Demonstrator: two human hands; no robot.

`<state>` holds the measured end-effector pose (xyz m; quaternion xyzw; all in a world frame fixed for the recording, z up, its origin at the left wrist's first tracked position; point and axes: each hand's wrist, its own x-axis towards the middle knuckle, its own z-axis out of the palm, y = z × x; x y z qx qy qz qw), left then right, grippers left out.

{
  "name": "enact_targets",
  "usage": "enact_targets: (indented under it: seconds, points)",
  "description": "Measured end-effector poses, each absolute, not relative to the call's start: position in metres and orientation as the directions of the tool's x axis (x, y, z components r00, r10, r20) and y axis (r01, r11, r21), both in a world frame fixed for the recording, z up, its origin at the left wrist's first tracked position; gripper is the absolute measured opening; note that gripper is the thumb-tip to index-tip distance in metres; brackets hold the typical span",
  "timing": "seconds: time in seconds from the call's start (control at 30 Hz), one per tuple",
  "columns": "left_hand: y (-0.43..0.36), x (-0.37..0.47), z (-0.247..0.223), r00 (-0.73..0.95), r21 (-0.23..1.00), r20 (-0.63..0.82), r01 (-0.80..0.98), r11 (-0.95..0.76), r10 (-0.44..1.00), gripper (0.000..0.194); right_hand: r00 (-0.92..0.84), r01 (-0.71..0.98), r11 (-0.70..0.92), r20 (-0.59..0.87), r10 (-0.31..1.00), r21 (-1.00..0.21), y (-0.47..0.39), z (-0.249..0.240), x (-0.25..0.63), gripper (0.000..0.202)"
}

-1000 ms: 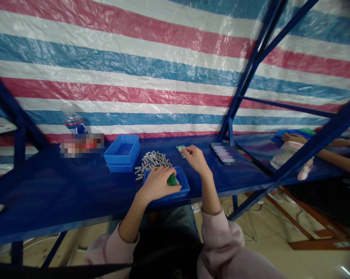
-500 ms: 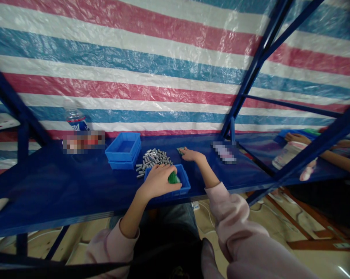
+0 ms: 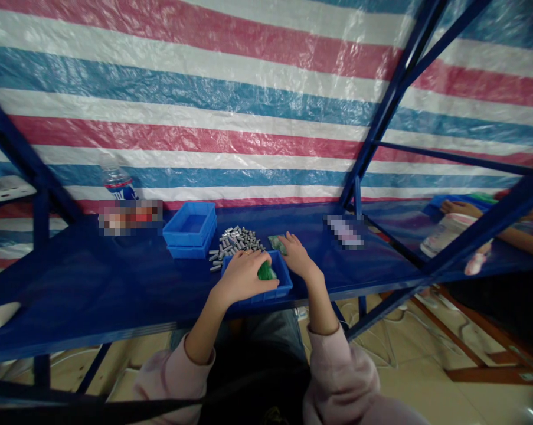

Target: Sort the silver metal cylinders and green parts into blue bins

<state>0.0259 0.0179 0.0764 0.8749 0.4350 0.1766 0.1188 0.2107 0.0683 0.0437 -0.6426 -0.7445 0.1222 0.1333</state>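
My left hand reaches into a small blue bin near the table's front edge. Its fingers and thumb curve round a crumpled green plastic packet, partly hidden by the hand. Just right of the bin is my right hand, its fingers extended and its thumb mostly hidden. A small pale-green packet is held at the thumb side of that hand, just beyond the bin's far right corner. Behind the bin lies a loose pile of short silvery metal cylinders.
Two stacked blue bins stand left of the pile. A bottle is at the back left, a blurred-out flat item to the right. Blue frame posts rise at the right, where another person's hand is near a jar.
My right hand has come towards me, close to the bin, and the pale-green packet has moved the same way with it. My left hand stays round the green packet in the bin.
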Motion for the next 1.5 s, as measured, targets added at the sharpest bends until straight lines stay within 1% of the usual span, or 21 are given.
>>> enact_targets:
  seconds: [0.07,0.13,0.2,0.27,0.33,0.4,0.47,0.53,0.57,0.63,0.7,0.8,0.9,1.07,1.13,1.3,1.4,1.5]
  points:
    - [0.019,0.026,0.075,0.558,0.362,0.213,0.717,-0.595,0.802,0.026,-0.075,0.925,0.105,0.095,0.993,-0.365,0.059,0.043,0.215,0.060]
    - [0.019,0.026,0.073,0.557,0.365,0.224,0.713,-0.599,0.800,0.027,-0.063,0.905,0.097,0.093,0.994,-0.414,0.050,0.042,0.221,0.061]
    - [0.020,0.026,0.072,0.555,0.369,0.235,0.709,-0.601,0.798,0.027,-0.057,0.881,0.086,0.077,0.995,-0.466,0.043,0.041,0.227,0.055]
    - [0.020,0.025,0.072,0.559,0.370,0.237,0.704,-0.606,0.794,0.027,-0.012,0.869,0.052,0.085,0.996,-0.492,0.039,0.041,0.230,0.046]
    - [0.020,0.025,0.072,0.563,0.371,0.234,0.702,-0.608,0.793,0.027,0.063,0.860,0.009,0.124,0.990,-0.510,0.037,0.041,0.232,0.036]
    - [0.020,0.025,0.072,0.561,0.371,0.232,0.704,-0.605,0.795,0.027,0.128,0.837,-0.004,0.188,0.974,-0.548,0.037,0.041,0.232,0.030]
    - [0.020,0.025,0.072,0.558,0.371,0.230,0.707,-0.602,0.797,0.027,0.170,0.805,0.037,0.291,0.942,-0.592,0.037,0.041,0.233,0.029]
    - [0.020,0.025,0.072,0.559,0.371,0.228,0.707,-0.602,0.797,0.027,0.188,0.764,0.124,0.401,0.897,-0.634,0.037,0.042,0.234,0.029]
    - [0.020,0.025,0.072,0.561,0.369,0.227,0.707,-0.603,0.796,0.028,0.196,0.732,0.170,0.442,0.875,-0.660,0.036,0.043,0.235,0.029]
    - [0.020,0.025,0.072,0.561,0.362,0.227,0.710,-0.603,0.796,0.028,0.215,0.648,0.241,0.478,0.852,-0.722,0.031,0.047,0.234,0.027]
    - [0.020,0.026,0.072,0.559,0.354,0.229,0.715,-0.603,0.797,0.029,0.210,0.575,0.279,0.469,0.858,-0.769,0.025,0.053,0.232,0.023]
    - [0.020,0.026,0.071,0.555,0.353,0.231,0.718,-0.600,0.799,0.031,0.163,0.553,0.268,0.418,0.894,-0.789,0.013,0.064,0.224,0.016]
    - [0.021,0.026,0.071,0.549,0.358,0.227,0.721,-0.593,0.805,0.033,0.110,0.575,0.267,0.397,0.911,-0.773,0.002,0.073,0.214,0.014]
    - [0.020,0.026,0.071,0.549,0.342,0.225,0.729,-0.593,0.805,0.035,0.058,0.611,0.318,0.441,0.896,-0.725,-0.005,0.079,0.201,0.015]
    - [0.020,0.026,0.072,0.550,0.341,0.220,0.731,-0.592,0.806,0.035,0.061,0.636,0.277,0.405,0.913,-0.720,-0.006,0.079,0.199,0.014]
    - [0.018,0.026,0.074,0.539,0.346,0.218,0.737,-0.581,0.814,0.033,0.127,0.739,0.097,0.280,0.952,-0.667,-0.010,0.083,0.197,0.014]
    - [0.018,0.026,0.074,0.543,0.345,0.219,0.734,-0.585,0.811,0.032,0.155,0.760,0.060,0.270,0.950,-0.648,-0.012,0.086,0.196,0.014]
    - [0.019,0.026,0.074,0.545,0.346,0.222,0.731,-0.588,0.808,0.032,0.183,0.737,0.069,0.297,0.937,-0.672,-0.010,0.085,0.195,0.010]
